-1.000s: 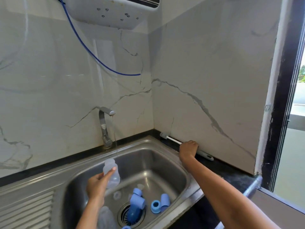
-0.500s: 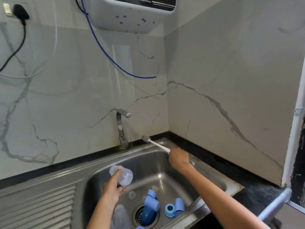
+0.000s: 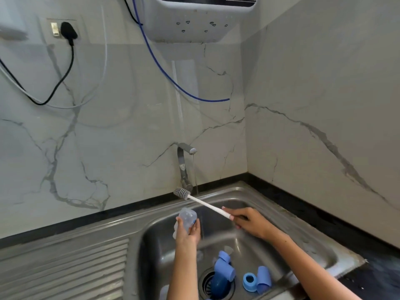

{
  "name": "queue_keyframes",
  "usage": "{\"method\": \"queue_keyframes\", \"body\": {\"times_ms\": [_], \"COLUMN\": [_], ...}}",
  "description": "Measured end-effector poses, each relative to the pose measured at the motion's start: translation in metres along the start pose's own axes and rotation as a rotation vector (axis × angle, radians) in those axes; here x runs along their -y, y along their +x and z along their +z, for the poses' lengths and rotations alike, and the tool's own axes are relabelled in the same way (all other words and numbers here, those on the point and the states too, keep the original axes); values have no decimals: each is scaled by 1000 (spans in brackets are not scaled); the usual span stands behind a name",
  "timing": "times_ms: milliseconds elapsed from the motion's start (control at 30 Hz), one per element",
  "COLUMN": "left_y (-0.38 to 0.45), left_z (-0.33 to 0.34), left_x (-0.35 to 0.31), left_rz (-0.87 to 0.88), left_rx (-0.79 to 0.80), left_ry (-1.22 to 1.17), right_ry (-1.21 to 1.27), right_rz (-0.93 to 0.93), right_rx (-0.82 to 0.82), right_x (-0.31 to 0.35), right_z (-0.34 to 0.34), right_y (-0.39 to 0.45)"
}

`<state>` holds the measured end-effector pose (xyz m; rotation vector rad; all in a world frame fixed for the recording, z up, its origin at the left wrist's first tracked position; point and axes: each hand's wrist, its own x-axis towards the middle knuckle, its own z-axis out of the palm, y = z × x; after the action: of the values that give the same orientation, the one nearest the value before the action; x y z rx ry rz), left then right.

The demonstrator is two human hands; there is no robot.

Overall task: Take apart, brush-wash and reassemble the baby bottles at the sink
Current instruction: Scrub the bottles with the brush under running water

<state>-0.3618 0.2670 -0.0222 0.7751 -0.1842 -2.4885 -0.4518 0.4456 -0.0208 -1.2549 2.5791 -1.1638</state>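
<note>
Left hand (image 3: 187, 233) gripping clear bottle (image 3: 187, 217), right hand (image 3: 249, 221) holding brush (image 3: 202, 202)

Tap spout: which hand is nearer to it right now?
Left, narrowly, as far as one view shows. The left hand holds the clear bottle below the tap spout; the right hand, gripping the brush, sits below and further right.

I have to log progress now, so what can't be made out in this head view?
- Clear bottle: the left hand covers its lower part; whether it holds water is unclear.
- Brush handle end: hidden in the right hand.
- Blue bottle parts over the drain: overlapping, count unclear.
- Clear item at the bottom edge: cut off, behind the left forearm.
</note>
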Motion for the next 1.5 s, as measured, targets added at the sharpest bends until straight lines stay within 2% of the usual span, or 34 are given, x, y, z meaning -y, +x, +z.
{"method": "queue_keyframes", "body": {"times_ms": [33, 67, 100, 133, 200, 300, 367, 433, 567, 833, 1000, 1067, 1233, 1500], "left_y": [1, -9, -10, -7, 3, 23, 27, 29, 32, 44, 41, 41, 41, 37], "left_z": [-1, -1, 0, -3, 3, 24, 29, 28, 29, 27, 25, 26, 28, 34], "left_x": [2, 3, 6, 4, -5, -10, -8, -3, 7, 9, 18, 16, 9, 26], "left_rz": [76, 74, 58, 70, 7, -117, -139, -170, -187, -199, -267, -251, -226, -87], "left_rx": [42, 89, 183, 204, 200, 9, -7, 46, 104, 129, 131, 123, 134, 179], "left_ry": [122, 193, 222, 205, -175, -425, -415, -356, -231, -245, -163, -175, -211, 23], "right_ry": [30, 66, 112, 164, 252, 322, 379, 404, 326, 433, 329, 334, 474, 387], "right_rz": [-8, -11, -8, 2, 32, 86, 122, 145, 139, 260, 253, 239, 346, 275], "right_rx": [11, 27, 46, 63, 102, 159, 180, 173, 124, 160, 55, 55, 140, 35], "right_x": [0, -1, -2, -5, -8, -13, -15, -16, -3, 1, 5, 9, 6, 14], "right_z": [-2, -4, -6, -10, -19, -32, -38, -39, -28, -51, -30, -21, -44, -22], "right_y": [-1, -2, -2, -3, -5, -10, -13, -16, -17, -35, -31, -28, -37, -29]}}
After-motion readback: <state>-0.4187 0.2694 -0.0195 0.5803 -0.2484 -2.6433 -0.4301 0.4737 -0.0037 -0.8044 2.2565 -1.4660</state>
